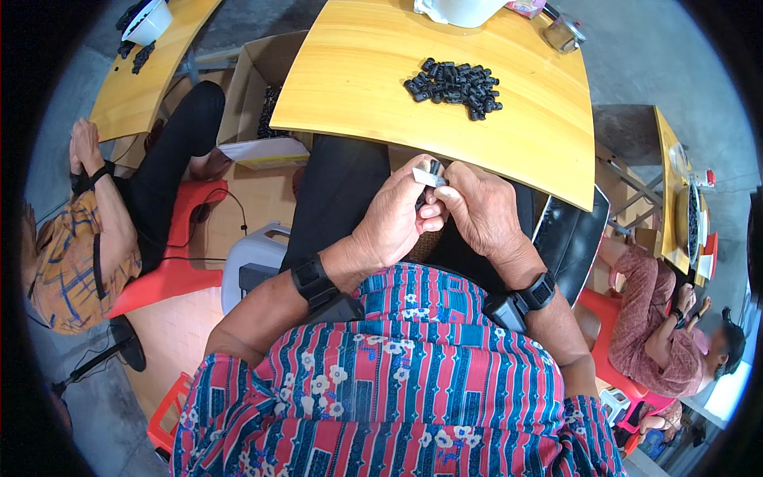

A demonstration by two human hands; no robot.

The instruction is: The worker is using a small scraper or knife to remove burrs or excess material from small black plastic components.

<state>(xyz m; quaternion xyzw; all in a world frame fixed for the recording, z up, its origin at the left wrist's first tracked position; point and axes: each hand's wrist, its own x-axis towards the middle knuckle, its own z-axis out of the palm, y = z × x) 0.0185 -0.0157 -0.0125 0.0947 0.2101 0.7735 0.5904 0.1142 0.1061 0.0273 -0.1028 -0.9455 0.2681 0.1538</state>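
Close together in front of my lap, both hands are closed around small work. My left hand [388, 222] grips a small black part [435, 167], mostly hidden by the fingers. A thin, flat, pale piece like a blade [429, 177] lies against that part. My right hand [486, 208] pinches the pale piece, its thumb and bent fingers meeting my left fingertips. Beyond the hands, a loose pile of small black plastic parts [457, 86] rests on the yellow wooden table [350, 79].
A white container [461, 11] and a metal cup [563, 35] stand at the table's far side. An open cardboard box [246, 95] holds dark pieces at the left. People sit at other tables on both sides. A black padded seat [568, 238] is at my right.
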